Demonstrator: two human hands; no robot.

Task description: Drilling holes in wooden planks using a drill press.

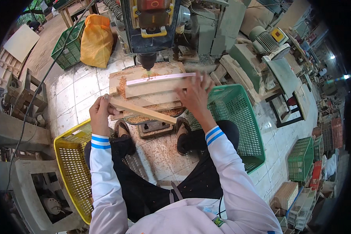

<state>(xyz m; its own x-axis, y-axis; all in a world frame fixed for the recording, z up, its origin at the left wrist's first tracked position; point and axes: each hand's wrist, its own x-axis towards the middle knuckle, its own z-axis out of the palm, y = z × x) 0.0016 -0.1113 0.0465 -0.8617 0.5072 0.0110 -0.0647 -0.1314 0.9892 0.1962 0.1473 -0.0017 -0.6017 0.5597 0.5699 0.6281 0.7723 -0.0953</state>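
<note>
Pinched in my left hand [100, 112] is one end of a pale wooden strip [142, 110]. The strip slants down to the right across the front of a wooden work board [119, 81]. My right hand [195, 97] is slightly blurred, its fingers apart, over the right end of a wooden block [154, 89] with a pale pinkish strip [160, 79] along its far edge. Whether it touches that block I cannot tell. Behind the block, a drill press chuck [147, 60] points down with its bit just above the board.
Sawdust and shavings [121, 87] lie on the board. A yellow plastic basket [70, 156] stands by my left leg, a green one [241, 117] by my right. An orange sack [96, 41] leans at a green crate [68, 45]. A motor-driven machine [263, 41] stands far right.
</note>
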